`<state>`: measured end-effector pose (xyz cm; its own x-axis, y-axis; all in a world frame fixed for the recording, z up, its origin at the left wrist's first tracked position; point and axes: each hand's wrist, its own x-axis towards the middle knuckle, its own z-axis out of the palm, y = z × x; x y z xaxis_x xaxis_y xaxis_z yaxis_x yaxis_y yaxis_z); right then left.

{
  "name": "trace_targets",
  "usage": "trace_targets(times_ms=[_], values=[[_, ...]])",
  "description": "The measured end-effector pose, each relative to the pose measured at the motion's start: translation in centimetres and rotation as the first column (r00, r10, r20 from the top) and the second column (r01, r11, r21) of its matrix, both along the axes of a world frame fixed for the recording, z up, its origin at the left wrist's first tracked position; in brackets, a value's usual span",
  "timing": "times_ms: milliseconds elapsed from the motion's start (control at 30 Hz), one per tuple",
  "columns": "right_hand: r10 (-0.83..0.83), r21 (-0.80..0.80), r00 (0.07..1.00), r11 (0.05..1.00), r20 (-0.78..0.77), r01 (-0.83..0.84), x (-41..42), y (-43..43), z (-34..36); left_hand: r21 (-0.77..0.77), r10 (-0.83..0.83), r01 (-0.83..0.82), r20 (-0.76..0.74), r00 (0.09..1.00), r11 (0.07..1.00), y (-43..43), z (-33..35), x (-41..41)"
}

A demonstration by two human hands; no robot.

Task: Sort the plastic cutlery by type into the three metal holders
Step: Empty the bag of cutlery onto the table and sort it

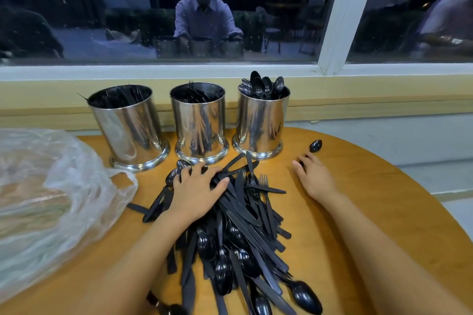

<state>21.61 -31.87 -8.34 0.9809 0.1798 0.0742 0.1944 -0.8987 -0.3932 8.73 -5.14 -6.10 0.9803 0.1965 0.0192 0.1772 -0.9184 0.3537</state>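
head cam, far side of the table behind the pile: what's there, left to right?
plastic bag → left holder → fork holder → spoon holder → lone spoon

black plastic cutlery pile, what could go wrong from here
1. The right shiny metal holder is already heaped above its rim with black spoons. The lone black plastic spoon that the right hand pinches may not seat and could knock others out.
2. The left hand rests on the tangled pile of black plastic cutlery. Pulling one piece may drag others toward the near edge of the round wooden table.
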Motion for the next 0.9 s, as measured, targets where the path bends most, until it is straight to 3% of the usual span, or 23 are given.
trace_targets(times_ms=[200,433,533,667,767,900], values=[[0.242,0.151,0.969,0.958,0.041,-0.245,-7.7,1.4,0.5,-0.007,-0.005,0.005,0.005,1.0,1.0,0.4,-0.3,-2.0],[0.38,0.209,0.925,0.904,0.003,-0.373,-12.4,3.4,1.2,0.002,0.0,0.0,-0.03,1.0,1.0,0.9,0.5,-5.4],[0.352,0.259,0.936,0.901,0.032,-0.348,-13.1,3.7,2.0,-0.006,0.01,-0.01,0.005,1.0,1.0,1.0,1.4,-6.2],[0.199,0.309,0.971,0.923,0.134,-0.231,-13.4,4.2,3.1,-0.066,0.009,0.003,0.174,0.985,0.998,0.3,2.4,-7.7],[0.187,0.243,0.977,0.948,0.1,-0.207,-12.8,5.4,3.2,-0.196,-0.092,0.139,0.232,0.968,0.971,-1.4,2.3,-8.6],[0.166,0.099,0.986,0.981,0.03,-0.168,-12.2,7.1,3.3,-0.209,-0.193,0.239,0.22,0.956,0.948,-3.2,1.5,-8.6]])
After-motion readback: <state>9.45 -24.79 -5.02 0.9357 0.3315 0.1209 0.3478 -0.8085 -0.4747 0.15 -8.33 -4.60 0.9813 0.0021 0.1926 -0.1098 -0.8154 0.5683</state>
